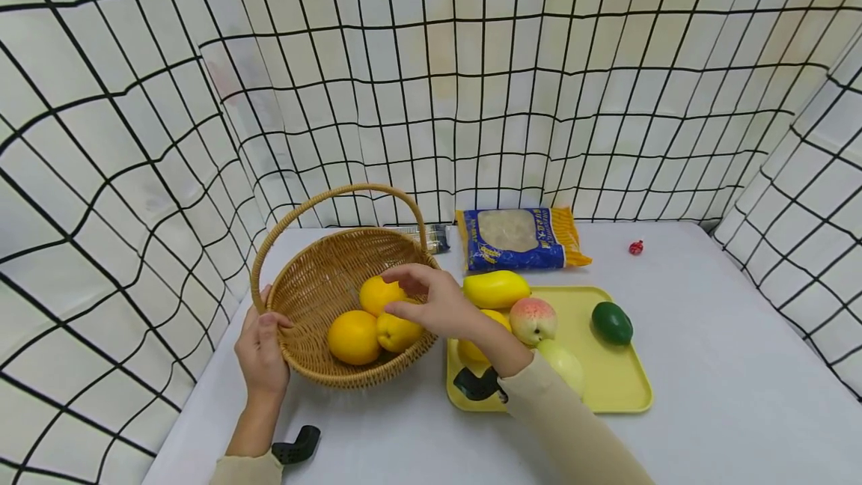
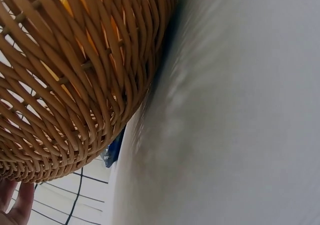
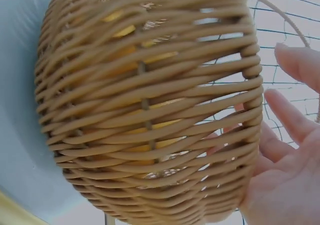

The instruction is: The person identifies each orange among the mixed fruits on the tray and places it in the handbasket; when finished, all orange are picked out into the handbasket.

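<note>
A wicker basket (image 1: 316, 275) with a tall hooped handle (image 1: 337, 191) stands at the left of the table. My left hand (image 1: 263, 354) grips its left rim, the thumb over the edge; in the left wrist view only fingertips (image 2: 20, 205) show beneath the weave. Inside lie two orange fruits (image 1: 354, 338) and a yellow fruit (image 1: 397, 332) with a dimpled end. Over the basket's right rim reaches my right hand (image 1: 438, 302), thumb and fingers spread apart above the fruit with nothing between them. The right wrist view shows this hand (image 3: 285, 170) beside the basket's weave (image 3: 150, 110).
Right of the basket, a yellow tray (image 1: 613, 388) bears a mango (image 1: 497, 290), a peach (image 1: 533, 320), a pale green fruit (image 1: 562, 365), a dark green fruit (image 1: 612, 322) and a partly covered yellow fruit. Behind lie a blue packet (image 1: 515, 238) and a small red sweet (image 1: 636, 247).
</note>
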Demonstrator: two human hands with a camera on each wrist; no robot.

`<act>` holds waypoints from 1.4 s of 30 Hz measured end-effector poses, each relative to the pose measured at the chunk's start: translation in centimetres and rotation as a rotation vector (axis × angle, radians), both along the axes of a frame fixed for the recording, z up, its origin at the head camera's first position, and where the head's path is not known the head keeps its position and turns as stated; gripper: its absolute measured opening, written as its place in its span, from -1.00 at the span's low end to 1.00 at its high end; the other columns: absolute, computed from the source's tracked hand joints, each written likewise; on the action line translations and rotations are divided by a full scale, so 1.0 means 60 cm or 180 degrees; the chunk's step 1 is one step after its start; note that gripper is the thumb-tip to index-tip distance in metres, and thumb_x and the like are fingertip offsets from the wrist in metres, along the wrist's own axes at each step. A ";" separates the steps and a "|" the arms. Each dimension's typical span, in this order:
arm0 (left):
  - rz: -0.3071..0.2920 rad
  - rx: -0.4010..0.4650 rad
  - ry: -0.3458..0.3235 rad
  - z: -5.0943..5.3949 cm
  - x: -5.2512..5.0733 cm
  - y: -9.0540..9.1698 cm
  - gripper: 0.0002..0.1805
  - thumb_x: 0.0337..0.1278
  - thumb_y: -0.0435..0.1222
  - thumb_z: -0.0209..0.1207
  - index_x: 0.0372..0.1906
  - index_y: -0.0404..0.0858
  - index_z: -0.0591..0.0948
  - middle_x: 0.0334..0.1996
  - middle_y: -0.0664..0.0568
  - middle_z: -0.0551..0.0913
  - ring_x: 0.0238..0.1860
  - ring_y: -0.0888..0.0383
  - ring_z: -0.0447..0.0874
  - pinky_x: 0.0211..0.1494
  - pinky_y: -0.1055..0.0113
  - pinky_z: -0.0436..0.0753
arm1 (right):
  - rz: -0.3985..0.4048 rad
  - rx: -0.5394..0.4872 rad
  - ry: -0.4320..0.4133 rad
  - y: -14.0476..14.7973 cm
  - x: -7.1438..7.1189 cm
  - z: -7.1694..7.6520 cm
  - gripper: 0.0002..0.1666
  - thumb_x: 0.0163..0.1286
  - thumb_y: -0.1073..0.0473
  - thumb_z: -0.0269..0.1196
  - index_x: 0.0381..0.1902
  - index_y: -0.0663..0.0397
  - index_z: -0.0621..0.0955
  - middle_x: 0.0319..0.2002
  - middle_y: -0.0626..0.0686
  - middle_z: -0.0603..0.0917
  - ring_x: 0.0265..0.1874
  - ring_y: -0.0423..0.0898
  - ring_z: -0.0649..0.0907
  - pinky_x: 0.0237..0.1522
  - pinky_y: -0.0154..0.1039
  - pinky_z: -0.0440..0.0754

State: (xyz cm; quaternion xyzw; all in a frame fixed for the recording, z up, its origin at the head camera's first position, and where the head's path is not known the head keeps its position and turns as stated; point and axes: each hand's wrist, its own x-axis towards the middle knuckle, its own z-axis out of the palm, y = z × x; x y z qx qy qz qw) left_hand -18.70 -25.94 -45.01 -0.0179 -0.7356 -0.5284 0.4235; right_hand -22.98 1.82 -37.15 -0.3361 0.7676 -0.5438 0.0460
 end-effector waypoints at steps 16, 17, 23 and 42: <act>0.0104 0.0066 -0.0145 -0.002 -0.002 -0.004 -0.50 0.48 -0.31 -0.23 -0.56 -0.47 0.52 0.26 -0.26 0.48 0.32 -0.17 0.37 0.30 0.51 0.28 | -0.0624 -0.0603 -0.0099 0.103 0.023 -0.012 -0.66 0.35 0.20 0.29 0.06 0.15 0.60 0.03 0.17 0.65 0.02 0.07 0.64 0.11 -0.01 0.55; 0.0107 0.0059 -0.0141 -0.001 -0.002 -0.003 -0.50 0.48 -0.32 -0.23 -0.56 -0.47 0.51 0.26 -0.27 0.48 0.32 -0.18 0.37 0.30 0.51 0.27 | -0.0641 -0.0501 -0.0126 0.112 0.021 -0.014 -0.66 0.35 0.19 0.29 0.06 0.13 0.60 0.02 0.13 0.66 0.03 0.05 0.65 0.11 -0.03 0.56; 0.0150 0.0067 -0.0079 0.000 0.000 -0.003 -0.50 0.47 -0.34 -0.22 -0.59 -0.51 0.51 0.23 -0.33 0.49 0.31 -0.26 0.35 0.29 0.51 0.27 | -0.0630 0.0151 -0.0328 0.156 0.004 -0.017 -0.62 0.33 0.11 0.32 0.09 0.02 0.61 0.05 0.04 0.66 0.02 -0.04 0.62 0.14 -0.07 0.53; 0.0085 0.0029 -0.0129 -0.002 0.001 -0.003 -0.51 0.48 -0.34 -0.23 -0.56 -0.50 0.49 0.27 -0.33 0.45 0.34 -0.21 0.32 0.33 0.50 0.27 | -0.0174 0.1029 -0.0401 0.219 -0.028 -0.047 -0.53 0.28 0.14 0.37 0.10 0.19 0.58 0.06 0.16 0.65 0.02 0.10 0.60 0.13 0.04 0.51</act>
